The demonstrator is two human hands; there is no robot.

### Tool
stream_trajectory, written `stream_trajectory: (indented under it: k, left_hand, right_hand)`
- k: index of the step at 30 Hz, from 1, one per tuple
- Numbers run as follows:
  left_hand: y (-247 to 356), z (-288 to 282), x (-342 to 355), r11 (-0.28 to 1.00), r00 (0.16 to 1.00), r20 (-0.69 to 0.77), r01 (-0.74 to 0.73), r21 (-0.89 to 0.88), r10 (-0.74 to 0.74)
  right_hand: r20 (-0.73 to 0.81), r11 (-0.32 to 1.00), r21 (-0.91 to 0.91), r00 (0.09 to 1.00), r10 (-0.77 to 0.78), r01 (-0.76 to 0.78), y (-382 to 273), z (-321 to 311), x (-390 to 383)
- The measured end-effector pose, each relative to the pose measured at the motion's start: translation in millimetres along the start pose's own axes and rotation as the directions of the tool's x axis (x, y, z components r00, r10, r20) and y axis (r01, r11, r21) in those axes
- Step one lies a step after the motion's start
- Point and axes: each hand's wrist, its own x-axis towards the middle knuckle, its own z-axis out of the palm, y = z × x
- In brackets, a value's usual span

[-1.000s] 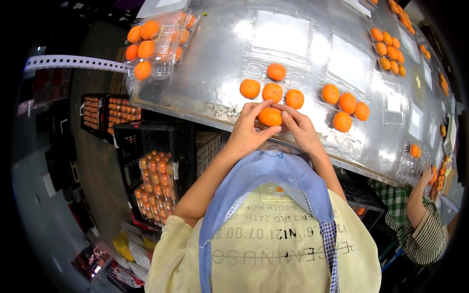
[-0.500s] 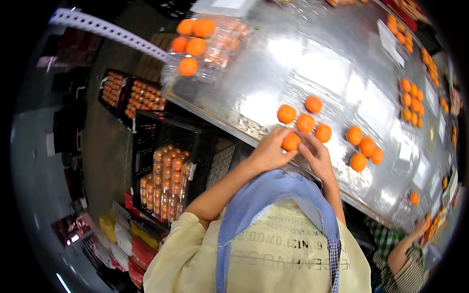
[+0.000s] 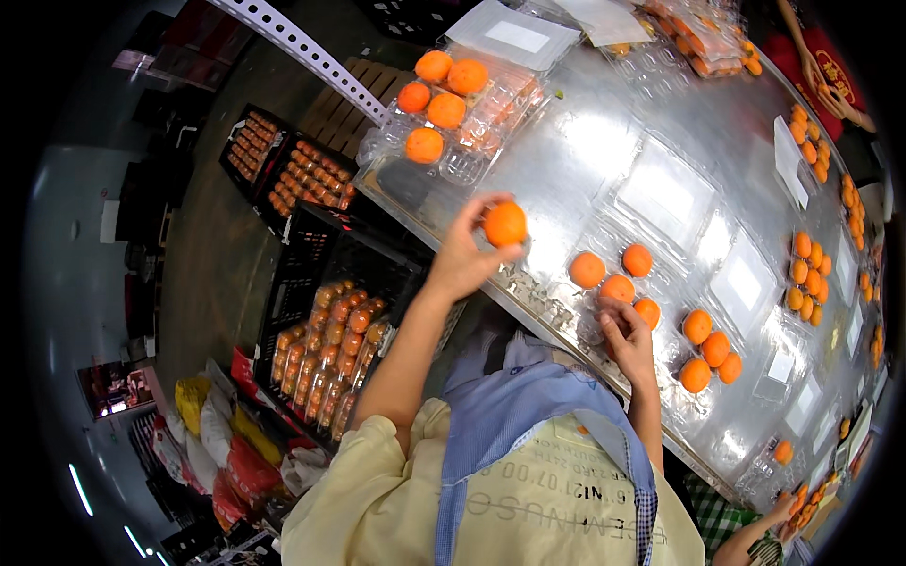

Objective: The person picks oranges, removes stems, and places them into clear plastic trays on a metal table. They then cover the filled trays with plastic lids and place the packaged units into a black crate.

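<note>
My left hand (image 3: 470,250) is raised over the table's near edge, its fingers wrapped round an orange mandarin (image 3: 505,224). To the right, my right hand (image 3: 627,338) rests low, fingers bent and apart, nothing seen in them. Its fingertips are beside a mandarin (image 3: 646,313) in a clear plastic tray (image 3: 604,247). Three more mandarins sit with it, one of them at the back (image 3: 637,260). Right of my right hand lies another small group of mandarins (image 3: 714,349), apparently in a second clear tray.
Stacked clear packs topped by mandarins (image 3: 445,110) stand at the metal table's (image 3: 576,141) left end. Black crates (image 3: 326,325) of packed fruit are on the floor at left. A perforated post (image 3: 311,58) rises there. Other people's hands (image 3: 829,102) show at the far side and lower right.
My hands have parted. The left one has carried the mandarin up and left, away from the tray; the right one has stayed close beside the tray. The whole view has shifted somewhat.
</note>
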Motion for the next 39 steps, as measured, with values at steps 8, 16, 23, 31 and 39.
stream_trajectory:
  k: [8,16,23,31,39]
  left_hand:
    - [-3,-52,41,0.818,0.971,-0.161,-0.052,0.573,0.175]
    - [-20,-34,58,0.649,0.885,-0.297,-0.007,0.76,0.358]
    - [-21,-23,66,0.576,0.877,-0.358,0.119,0.809,0.321]
    - [-30,-27,67,0.617,0.834,-0.383,0.067,0.784,0.397]
    - [-69,-30,52,0.975,0.655,-0.748,0.076,0.21,0.11]
  right_hand:
    - [0.022,1.0,-0.018,1.0,0.002,-0.001,3,-1,4]
    - [0.016,0.995,-0.034,0.995,0.096,-0.095,-8,0,-1]
    - [0.002,0.996,-0.023,0.996,0.086,-0.086,-6,-2,-3]
    - [0.009,0.995,-0.077,0.998,0.062,-0.061,-2,-4,-3]
    - [0.006,0.999,-0.047,1.0,0.028,-0.028,3,-2,-2]
